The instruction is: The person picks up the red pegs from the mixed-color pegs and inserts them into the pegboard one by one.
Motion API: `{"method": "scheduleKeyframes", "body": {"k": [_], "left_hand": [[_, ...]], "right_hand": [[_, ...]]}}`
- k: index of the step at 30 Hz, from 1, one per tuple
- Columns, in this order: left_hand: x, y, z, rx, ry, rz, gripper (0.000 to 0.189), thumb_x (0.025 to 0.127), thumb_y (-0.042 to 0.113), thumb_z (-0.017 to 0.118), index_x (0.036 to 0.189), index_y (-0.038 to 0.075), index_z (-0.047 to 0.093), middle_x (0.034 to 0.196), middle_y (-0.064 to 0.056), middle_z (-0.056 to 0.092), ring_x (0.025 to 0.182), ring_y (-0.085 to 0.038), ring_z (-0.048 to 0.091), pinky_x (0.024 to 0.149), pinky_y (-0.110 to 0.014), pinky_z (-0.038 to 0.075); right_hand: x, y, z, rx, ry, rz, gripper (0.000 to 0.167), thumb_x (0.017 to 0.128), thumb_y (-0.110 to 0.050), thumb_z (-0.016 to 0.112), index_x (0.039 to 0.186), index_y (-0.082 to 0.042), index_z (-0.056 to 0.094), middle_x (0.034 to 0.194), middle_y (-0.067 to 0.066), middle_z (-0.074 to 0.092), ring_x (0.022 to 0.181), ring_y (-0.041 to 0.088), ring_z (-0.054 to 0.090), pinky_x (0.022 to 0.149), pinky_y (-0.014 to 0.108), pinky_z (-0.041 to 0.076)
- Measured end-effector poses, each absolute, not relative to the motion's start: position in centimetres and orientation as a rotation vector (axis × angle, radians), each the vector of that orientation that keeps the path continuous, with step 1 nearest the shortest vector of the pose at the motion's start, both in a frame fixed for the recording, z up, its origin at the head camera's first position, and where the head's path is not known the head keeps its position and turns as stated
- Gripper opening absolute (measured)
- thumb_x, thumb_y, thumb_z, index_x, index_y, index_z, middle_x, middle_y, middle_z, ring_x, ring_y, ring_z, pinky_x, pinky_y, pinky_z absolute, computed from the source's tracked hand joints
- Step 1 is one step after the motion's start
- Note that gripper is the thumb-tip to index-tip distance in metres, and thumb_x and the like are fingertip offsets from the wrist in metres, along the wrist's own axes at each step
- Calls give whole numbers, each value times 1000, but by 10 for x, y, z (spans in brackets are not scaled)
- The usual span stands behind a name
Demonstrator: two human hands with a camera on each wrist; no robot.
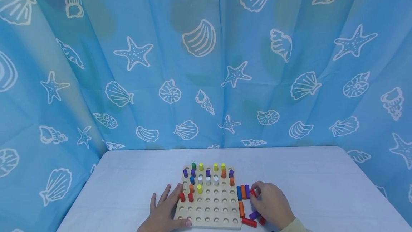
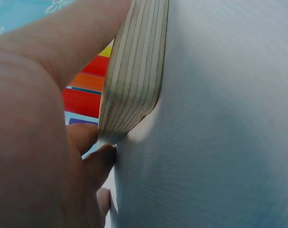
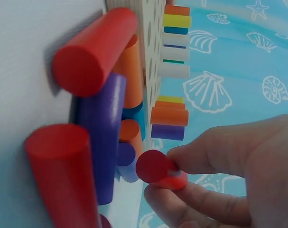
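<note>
A wooden pegboard (image 1: 209, 224) with rows of round holes lies on the table, its upper part set with coloured pegs. My left hand (image 1: 163, 211) rests along the board's left side, fingers spread, the thumb on its front left corner. In the left wrist view, the fingers touch the layered wooden edge (image 2: 134, 71). Right of the board, my right hand (image 1: 273, 203) pinches a red peg (image 3: 158, 168) between thumb and fingers, apart from the loose pegs. A loose purple peg (image 3: 100, 137) lies between two red ones near that hand.
Loose pegs lie along the board's right side: blue (image 1: 239, 193), orange (image 1: 241, 209), red (image 1: 249, 222) and purple. White cloth covers the table (image 1: 135, 167). A blue curtain (image 1: 206, 74) with shell prints hangs behind it.
</note>
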State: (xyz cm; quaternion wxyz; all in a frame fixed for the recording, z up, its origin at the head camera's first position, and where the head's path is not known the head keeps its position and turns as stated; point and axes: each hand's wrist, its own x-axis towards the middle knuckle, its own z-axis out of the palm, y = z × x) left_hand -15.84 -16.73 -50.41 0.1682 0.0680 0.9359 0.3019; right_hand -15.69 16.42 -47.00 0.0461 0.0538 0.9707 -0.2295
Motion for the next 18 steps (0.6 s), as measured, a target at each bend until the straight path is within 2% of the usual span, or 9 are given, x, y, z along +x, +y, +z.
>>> {"method": "scheduleKeyframes", "body": {"k": [11,18], "left_hand": [[-158,-166,-505,187,2661,872,121,66,70,79,160,13,29,162,-14,32,152,-44,6,111,-73,-14],[-158,-166,-504,172,2654,880,121,66,70,80,159,13,29,162,-14,32,152,-44,6,111,-73,-15]], "right_hand": [[-154,159,-463,117,2964,-702,30,85,-24,81,107,-7,71,82,1,62,59,12,50,52,25,47],[-154,158,-459,46,2992,-687,33,84,-24,81,111,-7,72,85,-1,66,66,11,52,61,27,51]]}}
